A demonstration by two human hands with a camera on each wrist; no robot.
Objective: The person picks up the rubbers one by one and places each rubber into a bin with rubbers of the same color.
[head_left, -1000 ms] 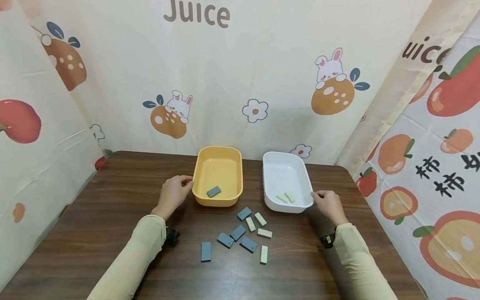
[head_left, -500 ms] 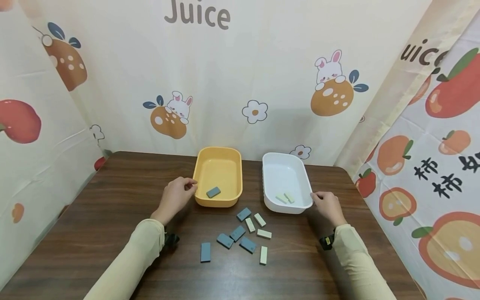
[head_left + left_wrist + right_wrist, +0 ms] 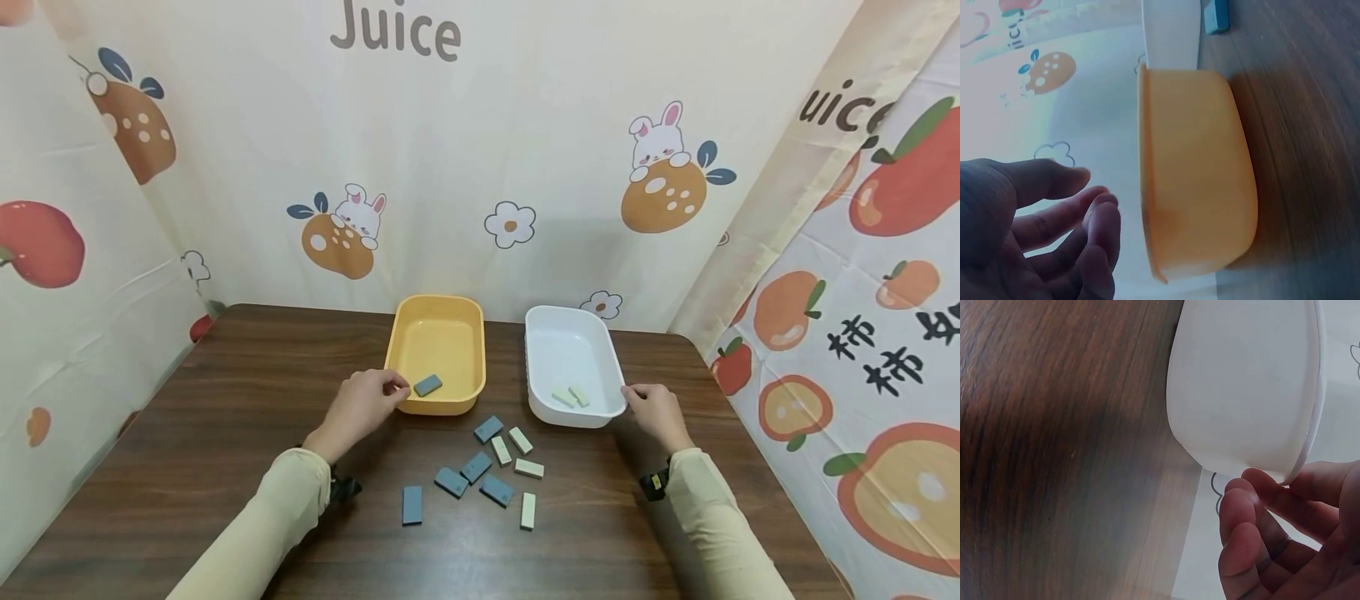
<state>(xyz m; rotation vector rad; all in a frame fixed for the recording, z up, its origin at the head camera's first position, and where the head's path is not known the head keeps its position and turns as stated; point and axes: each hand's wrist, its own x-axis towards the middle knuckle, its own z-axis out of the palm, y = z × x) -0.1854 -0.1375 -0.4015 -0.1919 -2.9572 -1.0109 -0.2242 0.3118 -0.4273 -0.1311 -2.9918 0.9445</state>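
Note:
My left hand (image 3: pixel 363 408) hovers at the near left corner of a yellow plastic bin (image 3: pixel 441 333), its thumb and fingers loosely bent. In the left wrist view there is a gap between the fingertips and the yellow wall, and the hand holds nothing. One blue-grey rectangular block (image 3: pixel 427 384) lies inside the yellow bin. With my right hand (image 3: pixel 660 414) I pinch the rim of a white plastic bin (image 3: pixel 572 346) near its front right corner; the right wrist view shows thumb and finger on that rim. Two pale green blocks (image 3: pixel 578 396) lie in the white bin.
Several blue-grey blocks (image 3: pixel 451 482) and several pale green blocks (image 3: pixel 529 468) lie scattered on the dark wooden table (image 3: pixel 247 400) in front of the bins. A printed curtain (image 3: pixel 450 125) hangs behind and at both sides of the table.
My left hand has moved along the yellow bin's left side towards its near corner, to the right and nearer to me. The right hand stays at the white bin's rim.

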